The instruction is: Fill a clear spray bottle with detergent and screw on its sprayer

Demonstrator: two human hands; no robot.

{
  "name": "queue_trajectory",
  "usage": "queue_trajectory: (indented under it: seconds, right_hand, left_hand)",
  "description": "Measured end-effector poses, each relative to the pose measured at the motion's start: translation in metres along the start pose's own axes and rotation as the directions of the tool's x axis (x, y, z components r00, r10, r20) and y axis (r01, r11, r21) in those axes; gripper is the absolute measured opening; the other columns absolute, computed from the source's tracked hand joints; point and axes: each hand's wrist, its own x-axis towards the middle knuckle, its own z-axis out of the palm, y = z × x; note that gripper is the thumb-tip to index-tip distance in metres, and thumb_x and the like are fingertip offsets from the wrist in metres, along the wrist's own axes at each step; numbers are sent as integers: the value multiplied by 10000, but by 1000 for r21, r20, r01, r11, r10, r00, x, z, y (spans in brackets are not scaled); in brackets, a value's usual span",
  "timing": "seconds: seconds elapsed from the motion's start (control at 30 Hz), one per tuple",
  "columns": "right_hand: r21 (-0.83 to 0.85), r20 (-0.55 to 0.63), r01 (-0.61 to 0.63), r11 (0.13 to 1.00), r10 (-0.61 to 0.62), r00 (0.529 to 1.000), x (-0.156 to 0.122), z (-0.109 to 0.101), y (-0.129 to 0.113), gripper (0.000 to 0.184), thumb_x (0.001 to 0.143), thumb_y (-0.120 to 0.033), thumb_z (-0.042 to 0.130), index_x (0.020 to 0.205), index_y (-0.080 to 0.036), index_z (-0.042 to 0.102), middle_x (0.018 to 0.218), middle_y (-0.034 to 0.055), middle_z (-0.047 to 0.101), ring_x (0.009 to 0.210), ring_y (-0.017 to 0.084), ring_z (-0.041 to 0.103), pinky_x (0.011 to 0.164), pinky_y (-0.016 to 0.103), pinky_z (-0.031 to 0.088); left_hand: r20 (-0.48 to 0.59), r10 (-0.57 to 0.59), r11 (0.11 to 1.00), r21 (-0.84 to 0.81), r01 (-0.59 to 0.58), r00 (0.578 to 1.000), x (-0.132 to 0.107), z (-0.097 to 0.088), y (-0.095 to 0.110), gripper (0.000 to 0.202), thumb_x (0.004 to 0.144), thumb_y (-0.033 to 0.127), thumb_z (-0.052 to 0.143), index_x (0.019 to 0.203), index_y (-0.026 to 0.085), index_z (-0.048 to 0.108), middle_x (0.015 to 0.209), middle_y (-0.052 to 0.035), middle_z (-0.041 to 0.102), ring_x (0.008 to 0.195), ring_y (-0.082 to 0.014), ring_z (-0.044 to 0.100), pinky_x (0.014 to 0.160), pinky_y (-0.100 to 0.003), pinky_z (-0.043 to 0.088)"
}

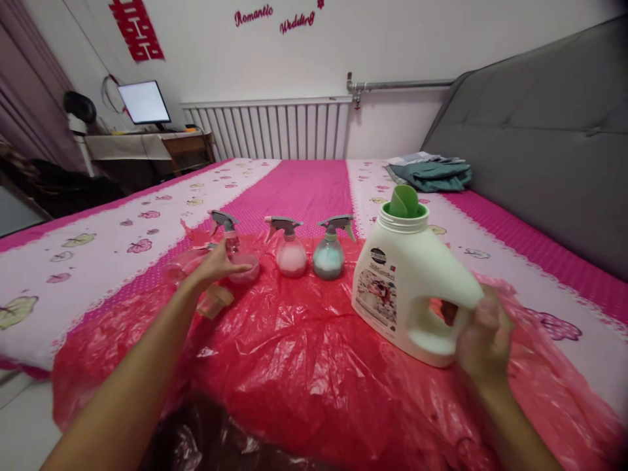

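My right hand [485,337] grips the handle of a white laundry detergent jug [407,261], which stands on a red plastic sheet. A green spout shows in the jug's uncapped mouth. At the left, my left hand [216,265] is closed on a pink spray bottle [244,268] with a grey trigger head; its thumb lies across the bottle, and the other fingers are mostly hidden. Between the hands stand a spray bottle with pink contents [291,257] and one with bluish-green contents [328,257]. Below my left hand lies a small tan block-like piece [214,301].
The crinkled red plastic sheet [294,353] covers the near part of a bed with a pink patterned bedspread [314,186]. Folded clothes [432,173] lie by the grey headboard [534,131]. A radiator [269,131] and a desk with a monitor [144,103] stand beyond.
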Motion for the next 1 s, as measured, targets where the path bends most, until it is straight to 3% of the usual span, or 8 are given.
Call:
queue_trajectory:
  seconds: [0.37, 0.73, 0.9, 1.0]
  right_hand:
    - [4, 10, -26, 1000, 26, 1000, -1, 1, 2, 581, 951, -756, 419, 789, -219, 572, 578, -46, 479, 529, 152, 455, 524, 289, 377]
    - [-2, 11, -20, 1000, 20, 1000, -1, 0, -1, 574, 948, -750, 424, 799, -217, 576, 579, -41, 481, 528, 150, 450, 532, 292, 370]
    - [-41, 16, -43, 998, 44, 999, -3, -1, 1, 613, 945, -781, 384, 848, -213, 592, 622, -25, 517, 556, 167, 484, 548, 303, 397]
    - [-114, 22, -39, 993, 42, 999, -3, -3, 0, 669, 820, -859, 528, 885, -201, 627, 681, -1, 570, 606, 183, 512, 575, 315, 394]
  left_hand:
    - [49, -102, 987, 130, 95, 994, -12, -9, 13, 949, 620, 657, 846, 1348, 127, 547, 1337, -204, 664, 1208, -386, 674, 1009, -490, 561]
    - [54, -139, 976, 174, 128, 989, -21, -23, 8, 889, 591, 741, 806, 1214, 137, 614, 1265, -186, 705, 1191, -390, 683, 1015, -506, 547]
    - [-4, -131, 981, 146, 131, 991, -62, -34, 14, 988, 719, 814, 653, 1432, 147, 495, 1476, -221, 590, 1352, -397, 604, 1066, -516, 538]
    - [-64, -131, 963, 229, 142, 989, -106, -37, 16, 972, 794, 815, 564, 1511, 175, 424, 1524, -207, 561, 1371, -417, 583, 1082, -562, 515]
